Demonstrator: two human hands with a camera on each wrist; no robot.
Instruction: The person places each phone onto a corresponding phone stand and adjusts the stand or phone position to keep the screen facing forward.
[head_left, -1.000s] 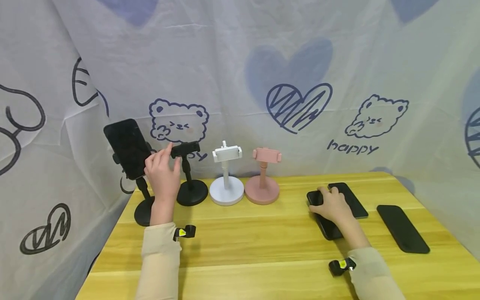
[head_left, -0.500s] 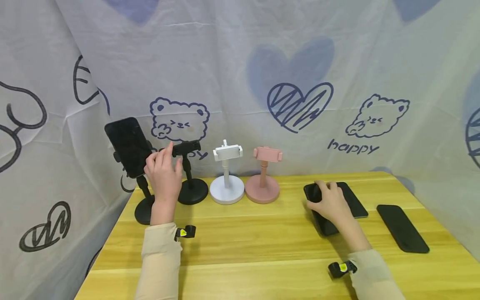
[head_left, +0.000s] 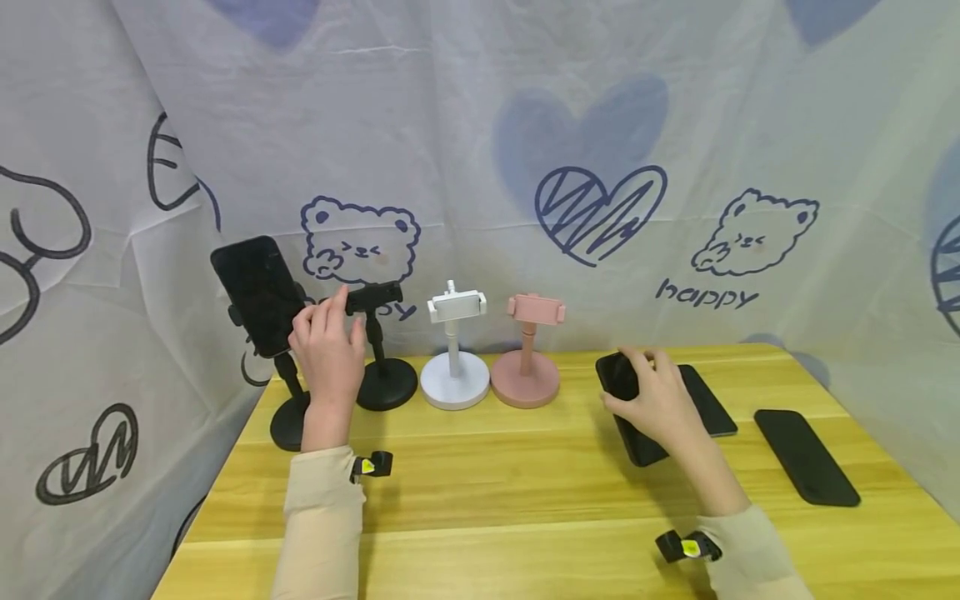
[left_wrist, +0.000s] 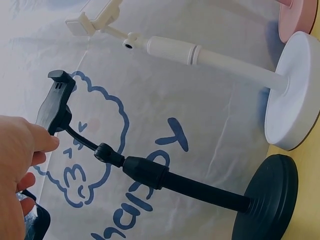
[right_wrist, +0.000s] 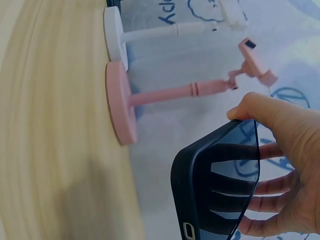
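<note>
Phone (right_wrist: 212, 185): glossy blk rect., rounded corners, in R hand (head_left: 658, 402).

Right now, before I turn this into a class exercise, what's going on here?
A person's right hand holds a black phone, which looks raised off the table. The left hand is at the edge of a mounted phone in the leftmost black stand; whether it touches is unclear. The second black stand, white stand and pink stand hold no phone. A partly hidden phone and a rightmost phone lie on the table.
</note>
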